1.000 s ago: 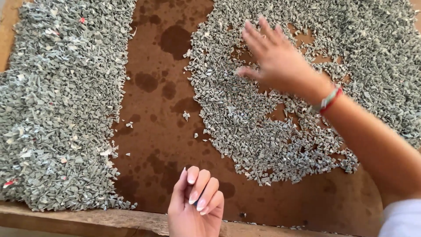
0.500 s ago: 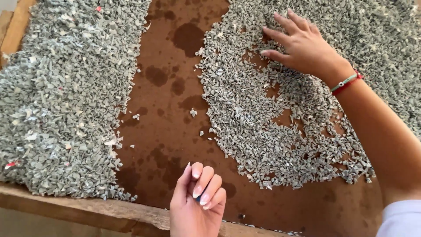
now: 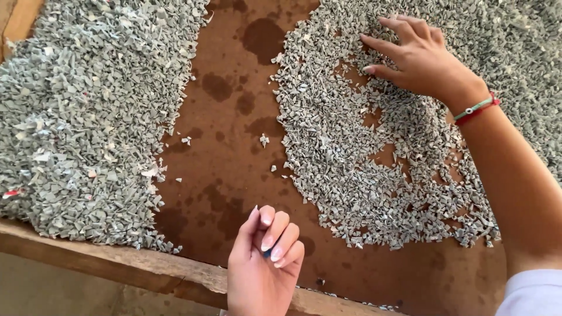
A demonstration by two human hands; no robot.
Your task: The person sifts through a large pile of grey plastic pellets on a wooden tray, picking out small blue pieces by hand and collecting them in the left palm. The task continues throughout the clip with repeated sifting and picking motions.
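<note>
Nearest the camera, the left hand [image 3: 260,269] hovered over the near wooden edge [image 3: 117,263] of the tabletop [image 3: 234,152], its fingers [image 3: 275,234] curled in close together around a small dark blue bit that barely showed between them; what that bit was could not be told. Beyond it lay a bare strip of stained brown board with a few stray chips. To the left sat a thick, even bed of grey shredded chips [image 3: 88,111], with an odd red fleck at its near left. To the right, a thinner, raked-through spread of the same chips [image 3: 339,152] showed patches of bare board. Farthest off, the right hand [image 3: 421,58] lay palm down on that spread, wrist wearing a red and green cord bracelet [image 3: 477,108], forearm reaching in from the near right, fingers [image 3: 392,26] splayed wide and flat on the chips, holding nothing. The chips looked light, stiff and sharp-cornered, loose enough to slide under a flat palm; a single one would probably be best pinched between fingertip and thumb, while a mass would go more easily by sweeping
</note>
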